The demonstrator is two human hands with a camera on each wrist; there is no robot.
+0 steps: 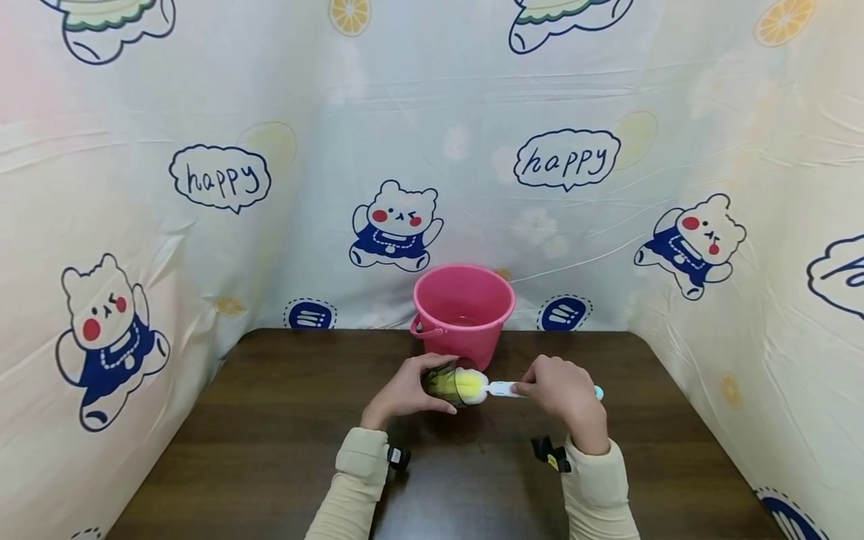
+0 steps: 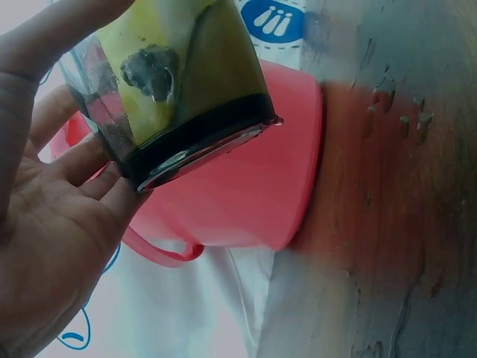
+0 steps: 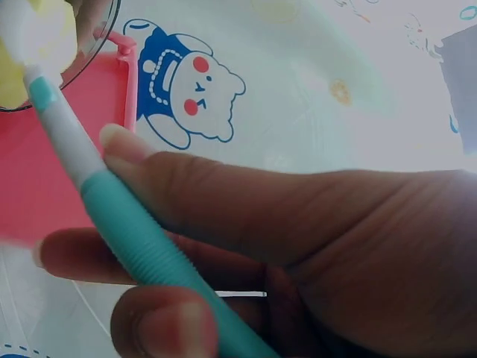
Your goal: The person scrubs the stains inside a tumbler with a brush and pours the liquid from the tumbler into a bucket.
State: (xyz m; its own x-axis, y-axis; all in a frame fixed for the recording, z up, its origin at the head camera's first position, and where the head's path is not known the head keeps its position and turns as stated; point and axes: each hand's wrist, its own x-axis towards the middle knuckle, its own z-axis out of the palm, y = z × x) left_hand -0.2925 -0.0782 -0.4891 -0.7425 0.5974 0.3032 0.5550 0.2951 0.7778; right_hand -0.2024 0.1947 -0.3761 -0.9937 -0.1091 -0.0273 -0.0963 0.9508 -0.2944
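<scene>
My left hand (image 1: 407, 388) grips a dark, see-through glass (image 2: 223, 82), tipped on its side with its mouth toward the right. Inside that mouth sits the yellow and white sponge head of a bottle brush (image 1: 471, 385). The brush's white and teal handle (image 3: 141, 231) runs between the thumb and fingers of my right hand (image 1: 559, 390), which holds it from the right. Through the glass wall, the yellow sponge shows in the left wrist view. Both hands are above the table, in front of a pink bucket (image 1: 466, 345).
The bucket stands at the back of the dark wooden table (image 1: 283, 450), against a patterned curtain (image 1: 472, 97). Water drops (image 2: 402, 123) lie on the tabletop in the left wrist view. Small black cameras (image 1: 398, 457) sit on both wrists.
</scene>
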